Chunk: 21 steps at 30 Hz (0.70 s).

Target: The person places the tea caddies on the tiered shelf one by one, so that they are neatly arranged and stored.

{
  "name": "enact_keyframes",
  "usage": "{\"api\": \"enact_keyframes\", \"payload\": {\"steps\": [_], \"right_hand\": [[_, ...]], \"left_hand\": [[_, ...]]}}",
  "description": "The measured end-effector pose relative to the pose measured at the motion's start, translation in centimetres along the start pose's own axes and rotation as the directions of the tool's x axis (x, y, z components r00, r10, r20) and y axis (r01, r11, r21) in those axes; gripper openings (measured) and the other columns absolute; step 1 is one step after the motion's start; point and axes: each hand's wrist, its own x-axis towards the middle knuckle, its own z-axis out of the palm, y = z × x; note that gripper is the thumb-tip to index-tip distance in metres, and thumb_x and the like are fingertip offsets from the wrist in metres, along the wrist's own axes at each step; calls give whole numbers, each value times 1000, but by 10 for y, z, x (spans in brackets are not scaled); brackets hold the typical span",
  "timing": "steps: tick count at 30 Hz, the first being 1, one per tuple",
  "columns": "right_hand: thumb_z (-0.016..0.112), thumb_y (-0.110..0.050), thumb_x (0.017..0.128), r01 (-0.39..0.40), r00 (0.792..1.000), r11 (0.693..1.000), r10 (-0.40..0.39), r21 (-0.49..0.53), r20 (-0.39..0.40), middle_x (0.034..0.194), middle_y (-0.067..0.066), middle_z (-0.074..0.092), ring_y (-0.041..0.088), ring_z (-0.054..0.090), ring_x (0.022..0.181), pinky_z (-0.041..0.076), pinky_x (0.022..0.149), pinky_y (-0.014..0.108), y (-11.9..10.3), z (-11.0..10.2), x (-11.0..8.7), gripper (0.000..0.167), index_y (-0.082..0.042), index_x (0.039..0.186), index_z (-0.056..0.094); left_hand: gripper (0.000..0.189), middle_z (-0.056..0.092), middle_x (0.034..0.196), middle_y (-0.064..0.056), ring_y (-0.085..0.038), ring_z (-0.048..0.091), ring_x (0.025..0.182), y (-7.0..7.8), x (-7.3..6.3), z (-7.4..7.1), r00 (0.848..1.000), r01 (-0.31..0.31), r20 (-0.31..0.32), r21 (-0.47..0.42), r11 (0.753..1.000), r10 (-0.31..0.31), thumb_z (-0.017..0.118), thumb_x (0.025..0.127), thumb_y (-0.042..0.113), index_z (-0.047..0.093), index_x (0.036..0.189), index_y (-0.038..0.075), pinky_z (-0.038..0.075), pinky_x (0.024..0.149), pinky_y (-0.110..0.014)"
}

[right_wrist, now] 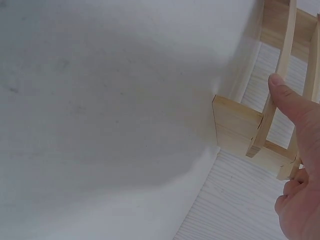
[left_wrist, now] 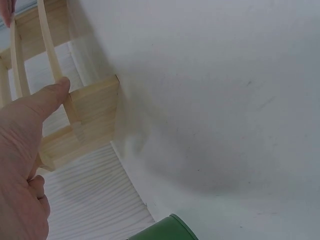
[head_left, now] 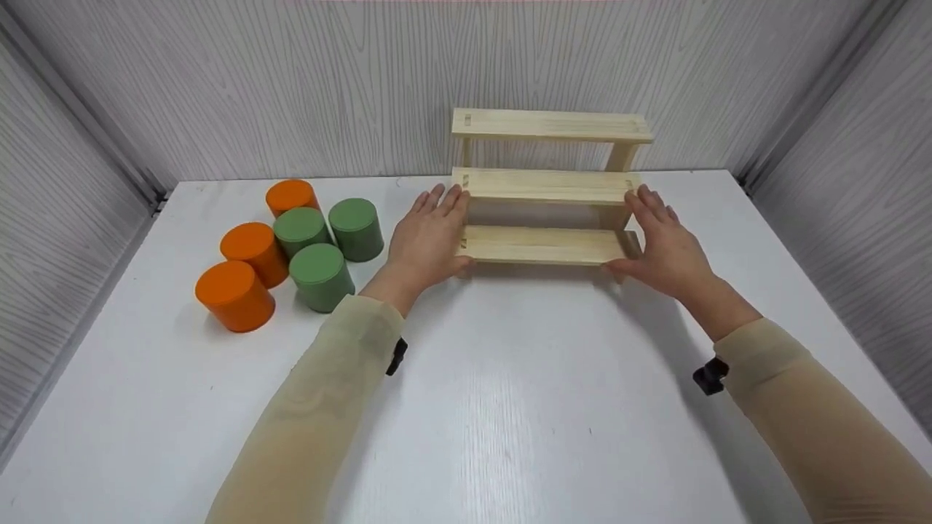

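A three-tier wooden step shelf (head_left: 542, 185) stands at the back of the white table, close to the rear panel. My left hand (head_left: 426, 240) holds its left side, thumb at the front edge of the lowest step and fingers reaching up to the middle step. On the opposite side, my right hand (head_left: 670, 251) grips the shelf in a matching way. Both wrist views show a thumb pressed on a step's front edge, the left thumb (left_wrist: 52, 97) and the right thumb (right_wrist: 287, 97), with the other fingers bent along the side boards.
Left of the shelf stand three orange cylinders (head_left: 234, 295) and three green cylinders (head_left: 322, 278), grouped close together. Pale wood-grain panels (head_left: 291, 87) wall in the table (head_left: 495, 407) at the back and both sides. One green cylinder (left_wrist: 167, 230) shows at the left wrist view's lower edge.
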Motion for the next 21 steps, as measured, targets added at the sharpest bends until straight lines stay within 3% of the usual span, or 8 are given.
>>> {"api": "enact_keyframes", "payload": {"steps": [7,21], "right_hand": [[90,-30,88,-12,1000,1000,12,-13,2,177,14,11,41,11,161,30,118,71,-1,0,0,109,-9,170,21],[92,-28,85,29,999,1000,-30,-12,-27,176,16,16,41,14,161,30,120,70,-9,3,-9,109,-7,169,25]], "left_hand": [[108,23,175,-14,-31,18,162,0,0,-2,1000,-20,-5,10,1000,20,80,93,53,23,168,2,9,132,-40],[106,29,172,-17,-33,22,161,-3,-16,-8,999,-51,18,76,996,50,79,93,56,27,167,0,12,132,-42]]}}
